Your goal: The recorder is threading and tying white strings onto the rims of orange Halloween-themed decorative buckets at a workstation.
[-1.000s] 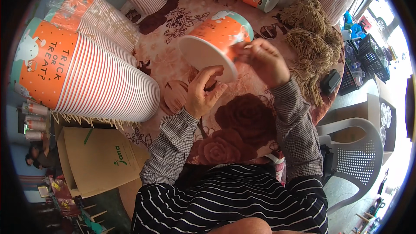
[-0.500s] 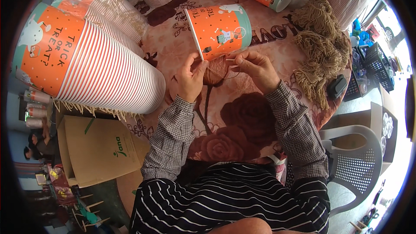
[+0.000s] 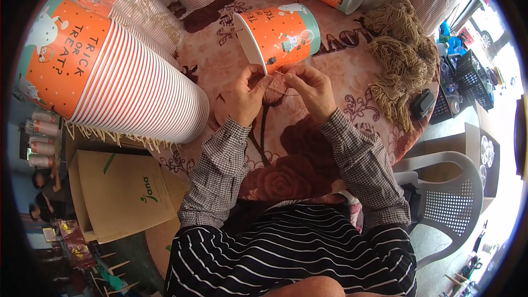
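Note:
An orange paper bucket (image 3: 289, 36) with a teal base band and white cartoon figures lies on its side in front of me, its mouth facing left. My left hand (image 3: 250, 94) pinches the white rim at the bucket's near edge, thumb outside and fingers partly hidden inside. Close beside it, my right hand (image 3: 314, 89) is closed in a pinch on a thin tan cord (image 3: 287, 93) against the bucket's near wall. The cord loops below the fingers; its exact path at the wall is too small to make out.
A tall stack of nested buckets (image 3: 143, 82) leans at the left. A heap of tan cords (image 3: 404, 49) and a small black object (image 3: 422, 103) lie at the right of the patterned tablecloth (image 3: 341, 71). A cardboard box (image 3: 124, 187) and grey chair (image 3: 445, 203) flank me.
The bucket has turned slightly, showing more of its mouth. My right hand has moved left, closer to the rim and my left hand, with the cord.

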